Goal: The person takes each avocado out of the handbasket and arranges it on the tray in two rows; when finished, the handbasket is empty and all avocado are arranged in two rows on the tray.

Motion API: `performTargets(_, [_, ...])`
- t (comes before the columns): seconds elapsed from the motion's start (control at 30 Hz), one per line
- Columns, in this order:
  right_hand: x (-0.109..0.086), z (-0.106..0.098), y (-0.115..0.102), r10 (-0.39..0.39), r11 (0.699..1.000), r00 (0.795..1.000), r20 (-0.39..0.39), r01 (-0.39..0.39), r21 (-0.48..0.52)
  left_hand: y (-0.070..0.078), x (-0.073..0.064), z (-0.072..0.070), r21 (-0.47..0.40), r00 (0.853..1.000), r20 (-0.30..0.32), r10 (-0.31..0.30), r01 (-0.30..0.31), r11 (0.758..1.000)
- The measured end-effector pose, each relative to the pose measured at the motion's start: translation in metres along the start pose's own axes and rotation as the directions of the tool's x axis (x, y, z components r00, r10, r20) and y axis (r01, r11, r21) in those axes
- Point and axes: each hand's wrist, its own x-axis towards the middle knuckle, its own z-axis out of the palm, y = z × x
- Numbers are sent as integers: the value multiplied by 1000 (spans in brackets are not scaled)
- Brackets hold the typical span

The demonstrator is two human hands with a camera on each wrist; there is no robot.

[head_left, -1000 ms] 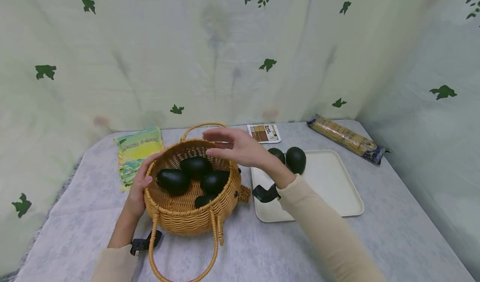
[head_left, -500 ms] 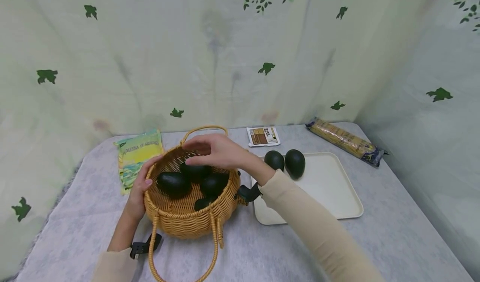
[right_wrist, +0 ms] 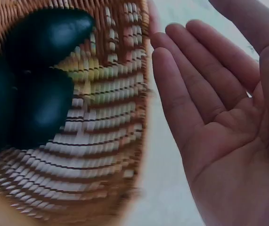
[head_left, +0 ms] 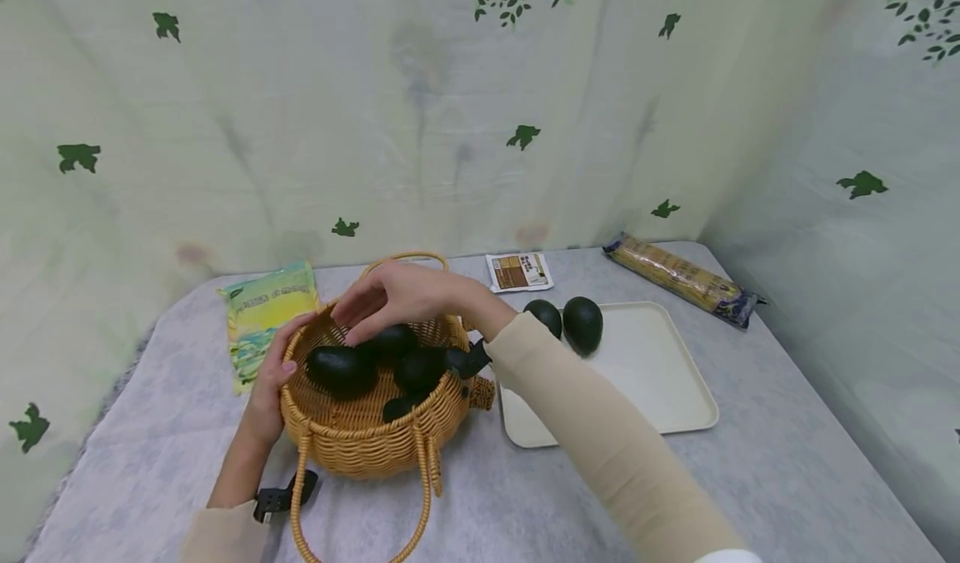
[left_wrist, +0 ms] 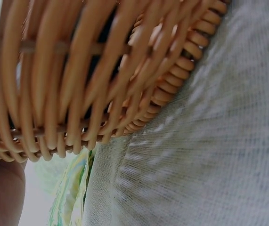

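A wicker basket [head_left: 360, 456] with rope-like handles stands on the table, tipped slightly toward me. Several dark green avocados [head_left: 341, 371] lie inside it; the right wrist view shows them as well, with one avocado [right_wrist: 52, 37] near the upper left. My left hand [head_left: 264, 392] grips the basket's left rim, thumb inside and fingers along the outer wall. Over the basket's far side is my right hand [head_left: 408, 291], its fingers extended and slightly bent, partly covering the avocados. In the right wrist view its palm [right_wrist: 228, 132] holds nothing.
Right of the basket, a cream tray [head_left: 648, 388] bears two more avocados [head_left: 582, 326] at its far left corner. A yellow-green packet [head_left: 266, 313] lies behind the left hand. Toward the back are a small white-brown packet [head_left: 519, 271] and a long noodle package [head_left: 682, 278].
My right hand has moved left across the basket, from its right rim to above the avocados. The left hand keeps its grip on the rim.
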Motion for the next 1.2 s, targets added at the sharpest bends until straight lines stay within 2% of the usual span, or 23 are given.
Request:
performTargets(0.13, [4, -4, -5, 0, 1000, 1000, 2, 0, 1, -1, 0, 0, -8, 1000, 4, 18, -18, 1000])
performTargets(0.27, [14, 2, -2, -32, 999, 999, 33, 31, 25, -2, 0, -2, -17, 999, 9, 34, -34, 999])
performTargets(0.43, [29, 12, 11, -38, 998, 998, 45, 36, 52, -3, -3, -2, -28, 1000, 3, 20, -20, 999])
performTargets(0.6, [36, 17, 25, -9, 1000, 999, 42, 9, 6, -2, -4, 1, -4, 1000, -14, -26, 26, 1000])
performTargets(0.73, [39, 21, 31, 1, 1000, 999, 50, 0, -24, 3, -4, 0, 15, 999, -26, -35, 35, 999])
performTargets(1.0, [45, 32, 39, 19, 999, 999, 45, -22, 50, 3, -3, -1, -12, 1000, -15, -23, 23, 1000])
performTargets(1.13, [46, 36, 44, 44, 999, 998, 55, -45, 30, 0, -2, 1, -19, 999, -25, -31, 30, 999])
performTargets(1.2, [46, 35, 45, 52, 998, 997, 62, -50, -32, 0, -2, 1, -9, 999, -21, -33, 33, 999])
